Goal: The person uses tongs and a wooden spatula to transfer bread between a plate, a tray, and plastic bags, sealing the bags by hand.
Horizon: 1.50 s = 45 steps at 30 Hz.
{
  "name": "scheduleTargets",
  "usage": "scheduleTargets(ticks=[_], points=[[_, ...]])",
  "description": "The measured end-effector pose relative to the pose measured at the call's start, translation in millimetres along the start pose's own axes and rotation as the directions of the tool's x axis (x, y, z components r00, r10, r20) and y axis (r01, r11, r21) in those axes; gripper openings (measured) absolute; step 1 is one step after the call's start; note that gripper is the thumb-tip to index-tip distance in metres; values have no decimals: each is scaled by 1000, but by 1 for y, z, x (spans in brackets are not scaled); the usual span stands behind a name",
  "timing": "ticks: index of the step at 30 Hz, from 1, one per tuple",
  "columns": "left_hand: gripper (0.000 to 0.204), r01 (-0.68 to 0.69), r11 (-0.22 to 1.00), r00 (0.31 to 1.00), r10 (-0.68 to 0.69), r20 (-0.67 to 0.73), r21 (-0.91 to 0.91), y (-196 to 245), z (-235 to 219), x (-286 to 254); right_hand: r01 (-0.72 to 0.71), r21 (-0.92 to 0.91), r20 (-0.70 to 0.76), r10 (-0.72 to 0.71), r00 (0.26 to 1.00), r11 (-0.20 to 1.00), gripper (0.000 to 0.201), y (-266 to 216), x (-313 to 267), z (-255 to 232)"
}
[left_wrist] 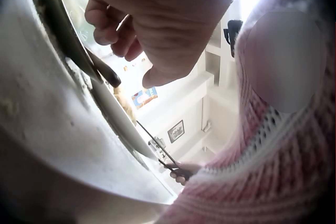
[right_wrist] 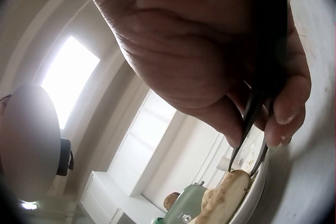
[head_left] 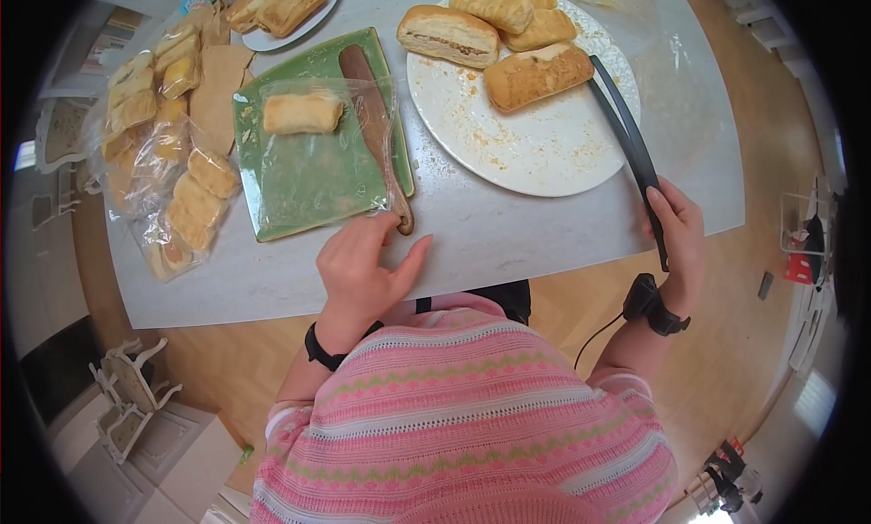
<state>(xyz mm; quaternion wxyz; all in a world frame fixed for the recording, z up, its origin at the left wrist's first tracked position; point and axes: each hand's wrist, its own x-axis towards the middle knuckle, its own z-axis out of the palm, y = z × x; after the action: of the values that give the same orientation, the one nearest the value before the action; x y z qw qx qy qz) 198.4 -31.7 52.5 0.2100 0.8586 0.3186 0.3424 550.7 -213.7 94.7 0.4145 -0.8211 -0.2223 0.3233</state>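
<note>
My right hand [head_left: 679, 229] holds black tongs [head_left: 637, 152] by the handle end. Their tips reach the right end of a browned bread roll [head_left: 535, 78] on the white plate [head_left: 508, 166]. In the right wrist view the tong arms [right_wrist: 255, 109] stand slightly apart at the bread. My left hand [head_left: 358, 265], its fingers loosely bent and holding nothing, is at the table's front edge beside the handle of a brown wooden knife [head_left: 367, 107]. That knife lies on the green square plate [head_left: 259, 184], where a small pale roll [head_left: 302, 114] sits in a clear plastic bag [head_left: 318, 175].
More filled rolls [head_left: 449, 36] share the white plate's far side. Several bagged breads [head_left: 195, 202] lie at the left beside flattened brown paper [head_left: 222, 84]. A smaller plate [head_left: 328, 16] with toasted bread [head_left: 277, 5] stands at the back. Clear plastic [head_left: 680, 97] lies right of the white plate.
</note>
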Motion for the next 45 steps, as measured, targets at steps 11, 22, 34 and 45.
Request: scheduleTargets(ticks=[11, 22, 34, 45], points=[[46, -46, 944, 997, 21, 78, 326, -2, 17, -2, 5, 14, -16, -5, 1000, 1000, 32, 4, -2, 0], [34, -169, 957, 965, 209, -158, 235, -4, -13, 6, 16, 29, -1, -16, 1000, 999, 33, 7, -1, 0], [38, 4, 929, 896, -167, -410, -370, 16, -32, 32, 14, 33, -11, -13, 1000, 999, 31, 4, -1, 1], [29, 37, 918, 979, -113, -171, -396, 23, 8, 49, 9, 66, -7, -8, 1000, 998, 32, 10, -4, -1]])
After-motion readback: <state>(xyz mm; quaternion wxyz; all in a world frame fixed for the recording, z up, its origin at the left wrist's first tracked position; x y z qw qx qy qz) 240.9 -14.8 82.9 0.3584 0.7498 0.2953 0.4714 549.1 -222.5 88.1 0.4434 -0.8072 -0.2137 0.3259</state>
